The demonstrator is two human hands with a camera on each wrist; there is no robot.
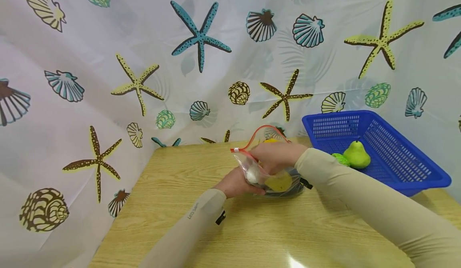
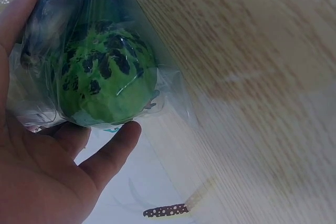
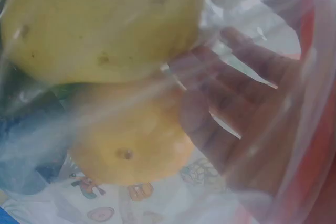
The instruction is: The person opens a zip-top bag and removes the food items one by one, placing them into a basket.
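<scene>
your right hand (image 1: 273, 156): in the clear bag (image 1: 266, 177), fingers loosely bent, apart | yellow fruit (image 3: 100, 30), round orange fruit (image 3: 131, 135): inside, right by those fingertips — touching? can't tell | your left hand (image 1: 235, 182): spread, outside the bag, beside the green fruit (image 2: 107, 77) — bag's above the bench (image 1: 187, 168)

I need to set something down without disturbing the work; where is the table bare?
The table is bare left of the left sleeve, out to the hanging cloth, and between that sleeve and the right sleeve, nearer than the clear bag. It is crowded around the left hand and right hand at the bag, and at the blue basket.
</scene>
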